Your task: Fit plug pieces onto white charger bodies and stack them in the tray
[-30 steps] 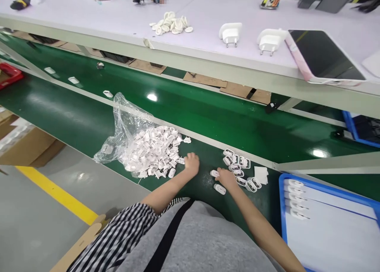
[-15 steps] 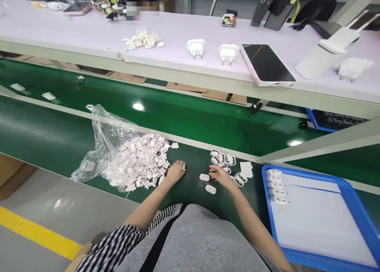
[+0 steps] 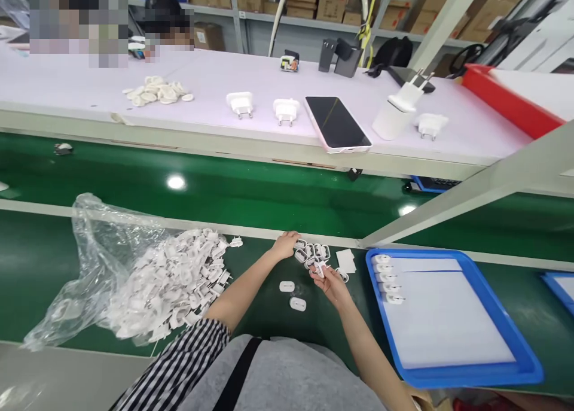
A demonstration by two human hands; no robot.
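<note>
My right hand (image 3: 330, 286) holds a small white plug piece (image 3: 319, 268) between thumb and fingers, just above the near side of a cluster of open white oval shells (image 3: 310, 251). At the cluster's far left corner, my left hand (image 3: 286, 245) has its fingers closed at a white oval shell (image 3: 299, 243); the fingertips are partly hidden. Two white oval pieces, an upper one (image 3: 287, 286) and a lower one (image 3: 298, 304), lie on the green surface between my forearms. To the left, many white plug parts (image 3: 170, 285) are heaped on a clear plastic bag (image 3: 101, 243).
A blue tray (image 3: 470, 375) on the right holds several white plugs (image 3: 384, 278) along its left side. White paper squares (image 3: 345, 260) lie beside the shells. A slanted post (image 3: 448, 201) rises behind the tray. The upper shelf carries a phone (image 3: 338, 124) and plug adapters (image 3: 286, 110). Other people sit beyond.
My left hand has moved from beside the heap to the shell cluster. My right hand has turned and now holds a plug piece. The view has shifted right and tilted up.
</note>
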